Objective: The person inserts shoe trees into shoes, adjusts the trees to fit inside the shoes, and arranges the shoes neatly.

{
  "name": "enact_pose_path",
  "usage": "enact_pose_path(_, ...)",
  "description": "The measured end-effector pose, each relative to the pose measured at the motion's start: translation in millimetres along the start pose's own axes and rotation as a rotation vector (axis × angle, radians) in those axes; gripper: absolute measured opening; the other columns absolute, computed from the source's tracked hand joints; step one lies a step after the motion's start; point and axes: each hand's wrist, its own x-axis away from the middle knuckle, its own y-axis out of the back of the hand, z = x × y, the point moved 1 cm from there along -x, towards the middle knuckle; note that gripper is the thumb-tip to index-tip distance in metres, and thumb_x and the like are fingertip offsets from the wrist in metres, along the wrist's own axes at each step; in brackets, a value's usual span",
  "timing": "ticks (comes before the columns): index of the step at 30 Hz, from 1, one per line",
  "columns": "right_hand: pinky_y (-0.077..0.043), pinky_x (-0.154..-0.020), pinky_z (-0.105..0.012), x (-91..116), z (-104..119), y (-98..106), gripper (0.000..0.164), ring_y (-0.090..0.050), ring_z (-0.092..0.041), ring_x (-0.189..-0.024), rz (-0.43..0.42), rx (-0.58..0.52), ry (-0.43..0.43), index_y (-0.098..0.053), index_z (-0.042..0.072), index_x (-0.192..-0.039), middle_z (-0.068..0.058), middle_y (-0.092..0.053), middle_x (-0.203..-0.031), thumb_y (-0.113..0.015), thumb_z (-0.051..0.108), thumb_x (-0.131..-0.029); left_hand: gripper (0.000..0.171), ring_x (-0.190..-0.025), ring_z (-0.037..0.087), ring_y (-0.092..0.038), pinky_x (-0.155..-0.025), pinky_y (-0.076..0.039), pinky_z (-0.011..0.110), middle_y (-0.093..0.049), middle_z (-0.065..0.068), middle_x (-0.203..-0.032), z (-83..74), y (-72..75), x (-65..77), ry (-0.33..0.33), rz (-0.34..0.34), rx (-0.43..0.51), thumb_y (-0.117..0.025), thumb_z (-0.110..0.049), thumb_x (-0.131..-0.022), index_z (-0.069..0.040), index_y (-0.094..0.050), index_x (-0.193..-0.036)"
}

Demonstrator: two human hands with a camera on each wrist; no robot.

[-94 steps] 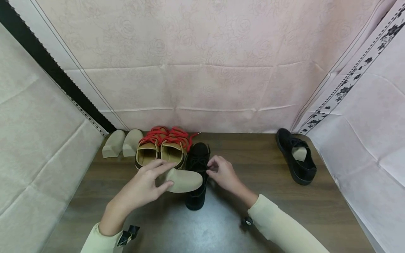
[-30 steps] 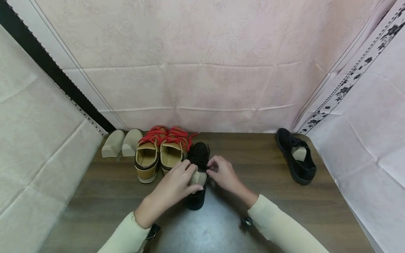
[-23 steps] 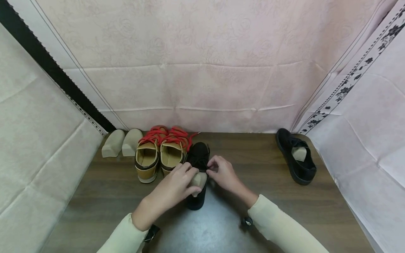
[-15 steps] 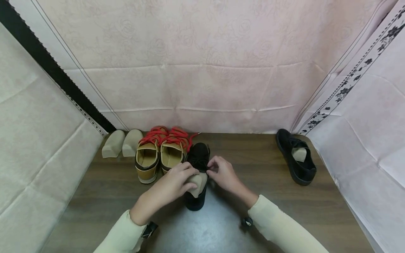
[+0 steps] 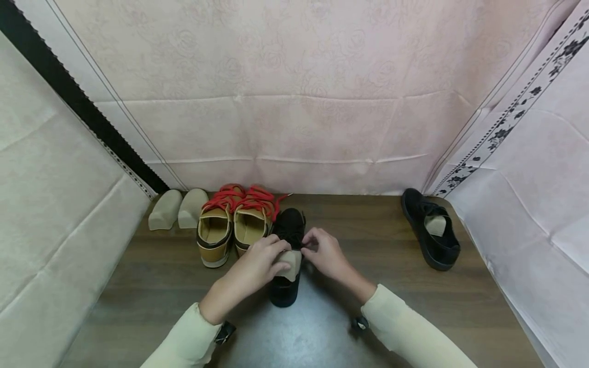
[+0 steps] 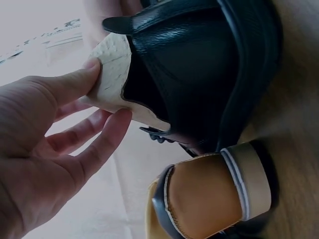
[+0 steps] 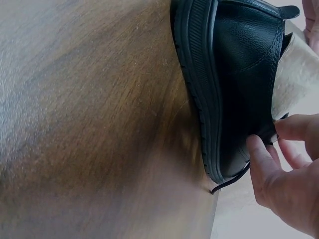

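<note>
A black lace-up shoe (image 5: pixel 284 293) stands on the wooden surface with its toe toward the back cloth. Its opening holds the front of a cream, pulp-like shoe tree (image 6: pixel 112 69), whose heel end sticks out. My left hand (image 5: pixel 257 263) grips that end, thumb on one side and fingers on the other in the left wrist view. On the shoe's other side, my right hand (image 5: pixel 324 253) pinches the opening's edge near the laces between thumb and fingers, as the right wrist view (image 7: pixel 289 159) shows of the hand. The shoe tree's front is hidden inside the shoe.
Left of the black shoe stand two tan shoes (image 5: pixel 213 254) with red laces, close beside it. Farther left are two more cream shoe trees (image 5: pixel 164 210). A second black shoe (image 5: pixel 439 253), with a shoe tree inside, stands at the right. Pale cloth (image 5: pixel 294 128) hangs behind.
My left hand has carried the shoe tree from crosswise above the black shoe into its opening, then shifted its grip slightly. My right hand has stayed at the shoe's edge.
</note>
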Motion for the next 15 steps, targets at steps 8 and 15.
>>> enact_pose_path(8, -0.058, -0.091, -0.046, 1, 1, 0, 0.015, -0.068, -0.024, -0.102, -0.002, -0.01, 0.004, -0.065, 0.014, -0.101, -0.007, -0.067, -0.106, -0.076, 0.007, -0.093, 0.03, -0.081, 0.011, -0.056, -0.07, -0.05, 0.03, -0.063, -0.001, -0.097, 3.5, -7.7, -2.3, 0.006, -0.009, -0.048, -0.081, -0.026, -0.089, -0.01, -0.072, -0.114)
enact_pose_path(15, -0.058, -0.091, -0.048, 1, 1, 0, 0.015, -0.068, -0.024, -0.102, -0.004, -0.017, 0.01, -0.065, 0.014, -0.1, -0.007, -0.067, -0.106, -0.076, 0.006, -0.093, 0.031, -0.083, 0.013, -0.057, -0.071, -0.051, 0.031, -0.063, 0.0, -0.097, 4.9, -11.8, -5.1, 0.001, -0.012, -0.062, -0.082, -0.024, -0.088, -0.01, -0.074, -0.115)
